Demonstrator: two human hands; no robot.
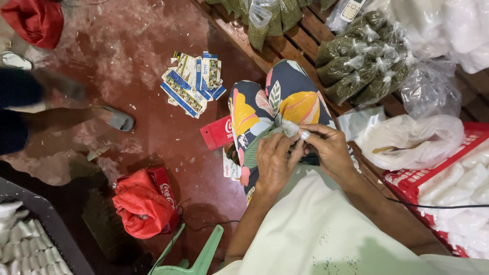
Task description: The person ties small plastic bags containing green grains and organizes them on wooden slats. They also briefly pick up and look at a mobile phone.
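Observation:
My left hand [274, 162] and my right hand [328, 147] meet over my lap, on the flower-patterned cloth [285, 99] across my knees. Together the fingers pinch a small clear plastic bag [291, 128], twisted at its top; what it holds is hidden by my fingers. My right thumb and forefinger grip its upper end, and the left hand closes around its lower part.
Several tied bags of green dried leaves [362, 62] lie on a wooden slatted bench [305, 43]. A red crate [407, 181] with white bags stands right. On the red floor lie flattened cartons [192, 81] and a red sack [142, 203]. Another person's sandalled foot [118, 120] is left.

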